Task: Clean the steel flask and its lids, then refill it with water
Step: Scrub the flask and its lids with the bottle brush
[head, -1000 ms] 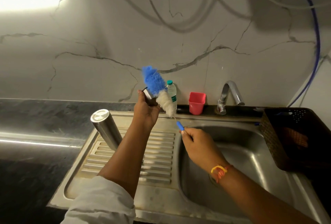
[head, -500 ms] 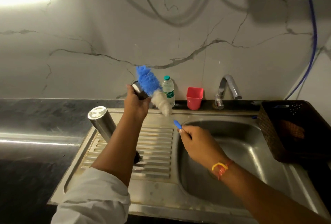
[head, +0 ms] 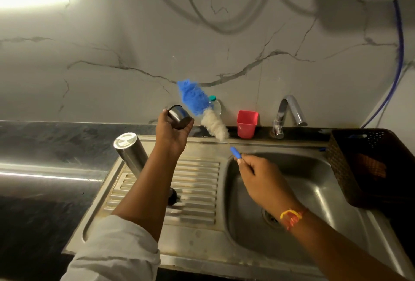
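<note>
Grips one steel lid (head: 179,116) in the left hand (head: 171,133), fingers curled round it, raised over the far edge of the drainboard (head: 197,182). Pinches the blue handle of one bottle brush (head: 195,101) in the right hand (head: 261,176), bristles slanting up and left to just beside the lid. On the drainboard, behind the left forearm: one steel flask (head: 131,152), tilted. Along the far ledge: one plastic bottle (head: 216,105), one red cup (head: 247,123), one tap (head: 289,110). At right: one dark basket (head: 341,164).
</note>
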{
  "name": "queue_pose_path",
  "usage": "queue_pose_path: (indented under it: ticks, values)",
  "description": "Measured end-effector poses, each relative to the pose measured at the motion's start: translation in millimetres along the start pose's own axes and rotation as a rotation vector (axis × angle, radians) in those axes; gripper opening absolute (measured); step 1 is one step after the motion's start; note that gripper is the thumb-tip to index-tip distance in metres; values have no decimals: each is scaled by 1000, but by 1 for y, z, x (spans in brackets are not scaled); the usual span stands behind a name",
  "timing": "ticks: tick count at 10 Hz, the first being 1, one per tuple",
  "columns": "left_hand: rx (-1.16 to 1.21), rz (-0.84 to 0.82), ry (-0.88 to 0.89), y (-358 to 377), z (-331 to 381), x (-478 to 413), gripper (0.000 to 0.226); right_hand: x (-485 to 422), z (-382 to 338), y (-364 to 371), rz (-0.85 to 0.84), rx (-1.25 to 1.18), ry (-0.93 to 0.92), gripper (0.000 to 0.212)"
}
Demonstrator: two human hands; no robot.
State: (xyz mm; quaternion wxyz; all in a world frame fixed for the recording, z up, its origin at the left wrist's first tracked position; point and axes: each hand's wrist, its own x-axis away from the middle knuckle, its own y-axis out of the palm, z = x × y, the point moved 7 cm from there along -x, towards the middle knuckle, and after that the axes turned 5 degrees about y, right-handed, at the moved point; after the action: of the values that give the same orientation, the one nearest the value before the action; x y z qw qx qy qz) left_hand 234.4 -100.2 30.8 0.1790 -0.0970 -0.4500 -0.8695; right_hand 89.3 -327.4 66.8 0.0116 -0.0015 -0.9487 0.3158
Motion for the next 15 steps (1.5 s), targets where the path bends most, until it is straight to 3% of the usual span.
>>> queue_pose_path:
  ticks: [2,5,6,7,9,11,12,13,14,15]
  values:
    - [-49,-132,-13,15,-6,14,33,-5,3,12,-20,69,-1,24]
    - [-338,-143,91,9,11,9,24,7,4,7,-67,185,-25,33]
    - [-496,-263,71,15,-2,19,28,-8,1,1,-40,176,6,33]
    - [-520,-281,73,18,0,19,29,-15,-2,-4,-19,175,13,31]
    - [-554,-198,133,9,19,4,29,10,4,7,-80,176,-7,28]
    - [-627,-176,87,19,0,15,22,-21,-7,-10,19,228,13,34]
    - [-627,-110,126,14,8,6,40,-12,-1,-21,88,195,-21,31]
    - [-624,-83,93,9,8,4,43,2,5,-18,78,159,-45,29]
    - [-832,-184,96,11,7,12,30,9,13,-6,38,170,-26,25]
    - [-826,-272,61,13,-1,14,23,0,9,-2,34,191,-40,23]
